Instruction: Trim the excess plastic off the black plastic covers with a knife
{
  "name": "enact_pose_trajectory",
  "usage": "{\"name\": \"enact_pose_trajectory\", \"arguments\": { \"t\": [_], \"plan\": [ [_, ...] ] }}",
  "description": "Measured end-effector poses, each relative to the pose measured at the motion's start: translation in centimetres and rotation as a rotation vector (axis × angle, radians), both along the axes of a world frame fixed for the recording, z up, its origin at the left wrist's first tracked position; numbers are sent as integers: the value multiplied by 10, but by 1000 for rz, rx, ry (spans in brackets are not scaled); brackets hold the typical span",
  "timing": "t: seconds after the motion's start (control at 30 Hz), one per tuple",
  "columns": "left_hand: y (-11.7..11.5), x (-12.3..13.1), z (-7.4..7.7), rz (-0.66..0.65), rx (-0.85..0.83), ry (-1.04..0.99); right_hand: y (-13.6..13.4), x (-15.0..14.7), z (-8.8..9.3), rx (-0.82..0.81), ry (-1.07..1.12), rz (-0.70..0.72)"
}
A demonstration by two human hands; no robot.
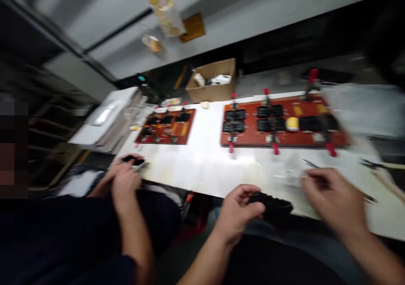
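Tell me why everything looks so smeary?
Head view: motion blur smears it all, worst on the right hand and the red board; the left hand on a black part is slightly clearer; lamp glare whitens the table.

Assembly workshop: white workbench (202, 162), red clamp jigs (281, 126), cardboard parts box (211, 82), co-worker alongside.

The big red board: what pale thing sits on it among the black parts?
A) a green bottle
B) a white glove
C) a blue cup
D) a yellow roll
D: a pale yellow roll sits on the red board, between groups of black parts.
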State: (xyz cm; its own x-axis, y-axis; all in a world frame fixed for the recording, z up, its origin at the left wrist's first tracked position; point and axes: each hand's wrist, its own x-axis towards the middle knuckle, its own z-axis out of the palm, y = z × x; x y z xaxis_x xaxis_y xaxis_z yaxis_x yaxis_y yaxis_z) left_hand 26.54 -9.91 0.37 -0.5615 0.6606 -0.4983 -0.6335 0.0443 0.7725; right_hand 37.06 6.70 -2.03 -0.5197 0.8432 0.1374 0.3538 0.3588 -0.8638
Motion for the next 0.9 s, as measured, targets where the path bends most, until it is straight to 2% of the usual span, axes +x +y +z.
{"name": "enact_pose_trajectory", "arguments": {
  "t": [0.1, 0.23, 0.37, 0.57, 0.7, 0.8, 0.9],
  "plan": [
    [2, -3, -3, -54, 61, -71, 17, 18, 9, 73, -83, -13],
    [3, 1, -3, -78, 103, -29, 8, 11, 14, 85, -44, 27],
    [7, 3, 1, -10, 155, -42, -1, 16, 19, 119, 20, 95],
    [18, -2, 2, 97, 230, -212, 0, 26, 16, 218, 113, 241],
    [30, -3, -2, 253, 189, -251, -3, 28, 12, 255, 173, 305],
    [36, 9, 1, 400, 194, -252, -22, 41, 8, 191, 194, 352],
    [44, 23, 2, 525, 241, -236, -40, 50, -17, 51, 121, 284]
  ]
}}
